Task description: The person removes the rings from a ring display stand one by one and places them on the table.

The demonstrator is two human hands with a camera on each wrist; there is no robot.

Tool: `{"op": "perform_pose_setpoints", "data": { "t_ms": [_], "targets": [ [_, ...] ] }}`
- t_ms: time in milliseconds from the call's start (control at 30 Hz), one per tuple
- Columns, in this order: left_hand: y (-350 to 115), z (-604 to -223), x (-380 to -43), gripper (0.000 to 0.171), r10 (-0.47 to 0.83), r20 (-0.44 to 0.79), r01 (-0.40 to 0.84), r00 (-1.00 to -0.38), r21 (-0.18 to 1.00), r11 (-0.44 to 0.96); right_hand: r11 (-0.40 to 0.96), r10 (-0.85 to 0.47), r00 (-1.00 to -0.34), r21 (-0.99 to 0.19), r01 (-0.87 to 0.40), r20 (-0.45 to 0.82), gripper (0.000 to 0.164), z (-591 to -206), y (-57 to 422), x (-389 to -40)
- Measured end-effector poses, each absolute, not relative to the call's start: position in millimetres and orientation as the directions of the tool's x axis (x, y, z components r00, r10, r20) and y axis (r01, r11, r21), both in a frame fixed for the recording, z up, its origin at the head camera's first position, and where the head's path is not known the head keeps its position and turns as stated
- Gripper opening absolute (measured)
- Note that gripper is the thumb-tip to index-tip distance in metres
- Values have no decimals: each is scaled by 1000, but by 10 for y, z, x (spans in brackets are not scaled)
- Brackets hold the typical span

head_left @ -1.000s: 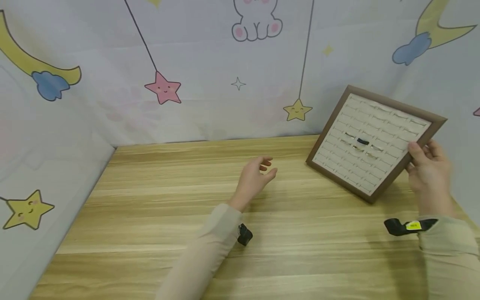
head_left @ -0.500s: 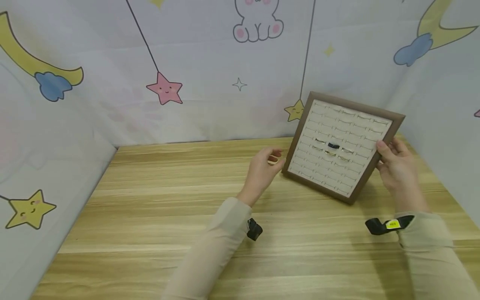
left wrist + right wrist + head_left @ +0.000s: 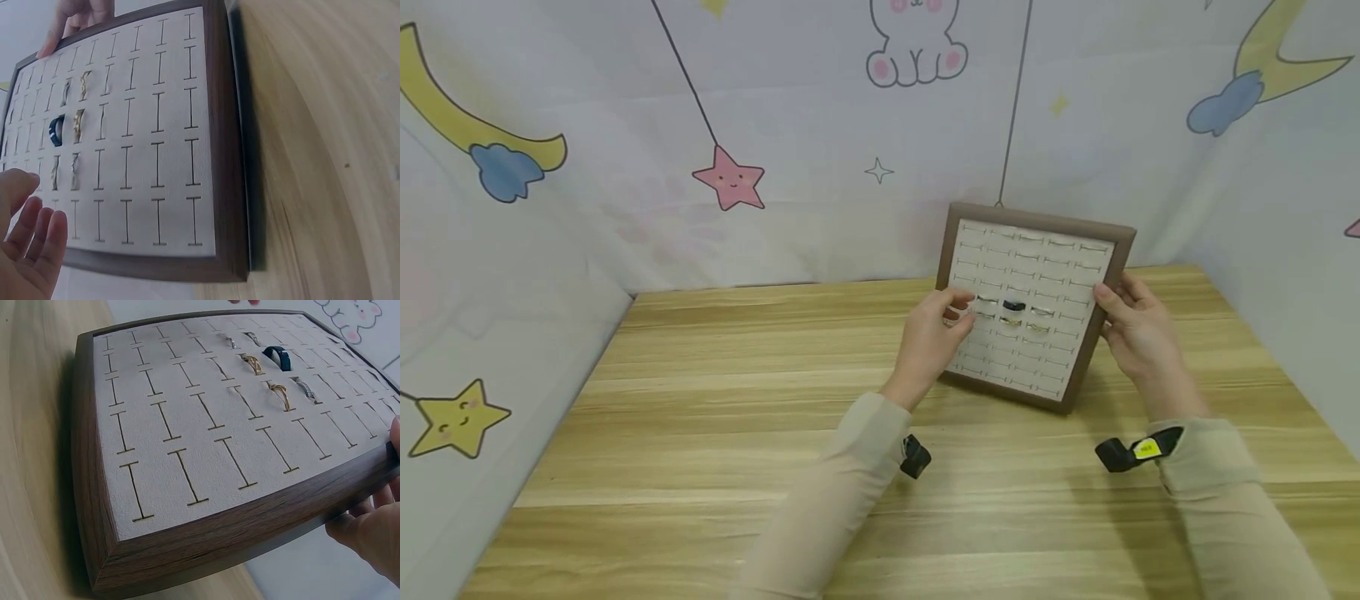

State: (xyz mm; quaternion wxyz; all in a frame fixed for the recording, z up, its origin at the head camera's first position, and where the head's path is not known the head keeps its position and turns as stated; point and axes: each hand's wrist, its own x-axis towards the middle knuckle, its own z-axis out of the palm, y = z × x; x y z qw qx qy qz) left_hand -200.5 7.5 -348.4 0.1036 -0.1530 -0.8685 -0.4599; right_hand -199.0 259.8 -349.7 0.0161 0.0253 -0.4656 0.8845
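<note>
A ring display board [image 3: 1081,367] with a brown wooden frame and a pale slotted pad stands tilted on the table. My right hand [image 3: 1142,340] grips its right edge, thumb on the front and fingers behind. Several rings sit in the middle slots: a wide dark ring [image 3: 284,359], gold rings such as the gold ring [image 3: 78,125], and thin silver rings like the silver ring [image 3: 1042,312]. My left hand [image 3: 927,340] is in front of the board's left side, close to the leftmost rings. Its thumb and fingers are apart with nothing between them.
The wood-grain table [image 3: 737,400] extends left and forward of the board. Behind it hangs a white cloth [image 3: 812,233] printed with stars, moons and a cartoon animal. A black wrist camera [image 3: 916,457] is on the left wrist, another camera [image 3: 1116,455] on the right.
My right hand has brought the ring board leftward and turned it more upright. The left hand has moved slightly right and now overlaps the board's left edge in the head view.
</note>
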Motion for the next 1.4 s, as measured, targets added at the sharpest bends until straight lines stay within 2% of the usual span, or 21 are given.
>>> {"op": "perform_pose_setpoints", "data": {
  "t_ms": [367,633,767,1067,1233,1400],
  "targets": [
    [-2,-3510,-1978,15,113,355,342,-928,692,636,-508,-81,-995,-861,-12,62,26,-3474,2348,-2016],
    [-83,-3527,-1963,11,135,379,357,-915,609,708,-503,-97,-993,-864,-6,64,22,-3490,2283,-2026],
    [-98,-3522,-1961,11,150,382,363,-912,579,730,-458,-101,-993,-889,-3,55,24,-3480,2298,-2026],
    [-144,-3505,-1944,11,169,373,377,-912,602,704,-311,-121,-992,-950,11,28,33,-3444,2373,-2008],
    [-176,-3507,-1934,12,185,366,390,-912,633,668,-335,-129,-991,-942,27,17,34,-3441,2383,-2012],
    [-224,-3472,-1922,12,202,300,359,-932,692,626,-353,-131,-991,-935,37,10,35,-3441,2398,-2005]
  ]
}}
